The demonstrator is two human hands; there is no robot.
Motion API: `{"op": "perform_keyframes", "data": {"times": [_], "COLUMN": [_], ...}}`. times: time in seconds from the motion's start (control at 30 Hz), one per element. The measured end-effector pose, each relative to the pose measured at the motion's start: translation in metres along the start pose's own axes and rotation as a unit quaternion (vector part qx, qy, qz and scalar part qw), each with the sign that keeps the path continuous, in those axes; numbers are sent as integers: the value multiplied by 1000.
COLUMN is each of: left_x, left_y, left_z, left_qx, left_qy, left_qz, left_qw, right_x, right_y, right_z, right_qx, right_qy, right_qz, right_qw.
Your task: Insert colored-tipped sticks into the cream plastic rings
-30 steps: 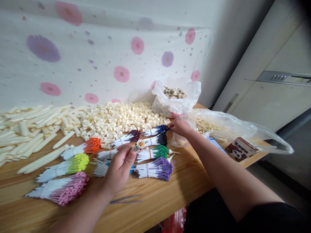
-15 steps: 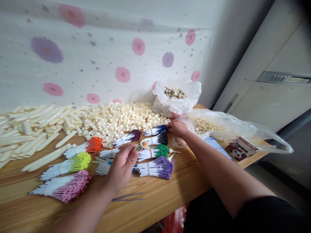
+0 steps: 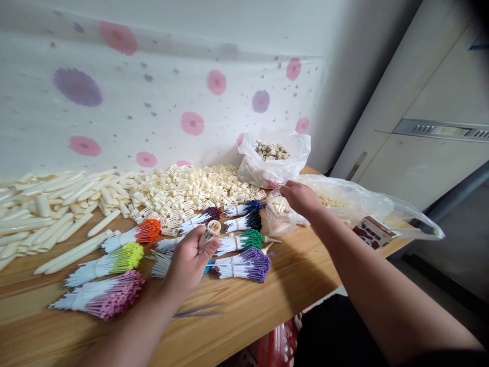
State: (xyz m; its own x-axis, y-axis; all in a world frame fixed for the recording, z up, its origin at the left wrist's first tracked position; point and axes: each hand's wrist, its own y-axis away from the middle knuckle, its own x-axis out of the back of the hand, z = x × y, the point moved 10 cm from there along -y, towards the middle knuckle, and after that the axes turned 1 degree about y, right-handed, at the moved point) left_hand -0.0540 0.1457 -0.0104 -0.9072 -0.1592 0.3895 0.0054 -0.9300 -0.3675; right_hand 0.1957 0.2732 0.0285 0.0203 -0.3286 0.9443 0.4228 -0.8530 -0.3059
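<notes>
My left hand (image 3: 191, 260) is closed around a cream slotted pen part (image 3: 211, 232), held upright with orange and other coloured bits inside its round top. My right hand (image 3: 302, 199) is pinched above a small clear bag (image 3: 280, 214) of cream pieces. A thin pen refill seems to reach left from its fingertips, though most of it is hard to see. Rubber-banded refill bundles lie near my hands: blue (image 3: 244, 207), black (image 3: 243, 221), green (image 3: 241, 241), purple (image 3: 244, 266) and dark maroon (image 3: 200, 220).
Orange (image 3: 132, 236), yellow (image 3: 105, 263) and pink (image 3: 99, 294) bundles lie at left. Behind are heaps of cream pen barrels (image 3: 61, 204) and slotted parts (image 3: 191, 188). A white bag (image 3: 260, 168) of small parts, a long clear bag (image 3: 382, 196) and a box (image 3: 374, 232) stand at right.
My right hand has moved right, from the end of the blue bundle to above the small clear bag. My left hand keeps its pen part, now turned more upright.
</notes>
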Motion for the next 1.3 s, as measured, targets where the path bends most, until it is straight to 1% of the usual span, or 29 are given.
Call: {"op": "perform_keyframes", "data": {"times": [0.07, 0.13, 0.2, 0.27, 0.3, 0.37, 0.47, 0.53, 0.6, 0.67, 0.7, 0.8, 0.87, 0.97, 1.03, 1.13, 1.2, 1.3], "left_x": [3, -1, -14, -30, -38, -48, -50, -49, -47, -44, -43, -39, -38, -37, -36, -38, -43, -50], "left_y": [0, 1, 4, 9, 13, 18, 21, 21, 20, 19, 18, 17, 17, 16, 16, 17, 19, 23], "left_z": [-1, 2, 7, 13, 15, 16, 15, 14, 14, 14, 14, 16, 17, 20, 20, 15, 13, 15], "left_qx": [26, 49, 67, 85, 94, 112, 122, 116, 107, 96, 92, 84, 77, 60, 60, 86, 105, 123], "left_qy": [-1, 22, 72, 119, 134, 153, 169, 177, 186, 193, 196, 205, 205, 194, 199, 252, 301, 355], "left_qz": [11, -6, -49, -103, -127, -149, -144, -143, -143, -140, -138, -128, -121, -117, -115, -119, -142, -181], "left_qw": [1000, 999, 994, 984, 978, 970, 968, 967, 966, 967, 967, 967, 968, 972, 971, 957, 937, 909], "right_x": [23, 43, 63, 74, 76, 76, 78, 80, 77, 70, 68, 63, 57, 43, 37, 37, 44, 57], "right_y": [16, 35, 56, 72, 76, 81, 82, 79, 75, 72, 72, 72, 71, 66, 64, 63, 63, 66], "right_z": [-22, -58, -100, -133, -144, -158, -162, -153, -139, -130, -130, -138, -141, -140, -142, -147, -149, -155], "right_qx": [48, 123, 226, 287, 301, 306, 283, 243, 185, 140, 133, 148, 136, 79, 60, 80, 112, 174], "right_qy": [-25, -79, -170, -212, -215, -220, -275, -334, -392, -433, -443, -464, -509, -603, -649, -686, -693, -687], "right_qz": [10, 13, 23, 17, 13, 7, 27, 60, 81, 75, 66, 35, 10, -21, -40, -59, -56, -58], "right_qw": [998, 989, 959, 934, 929, 926, 918, 909, 897, 887, 884, 873, 850, 794, 758, 721, 710, 703]}}
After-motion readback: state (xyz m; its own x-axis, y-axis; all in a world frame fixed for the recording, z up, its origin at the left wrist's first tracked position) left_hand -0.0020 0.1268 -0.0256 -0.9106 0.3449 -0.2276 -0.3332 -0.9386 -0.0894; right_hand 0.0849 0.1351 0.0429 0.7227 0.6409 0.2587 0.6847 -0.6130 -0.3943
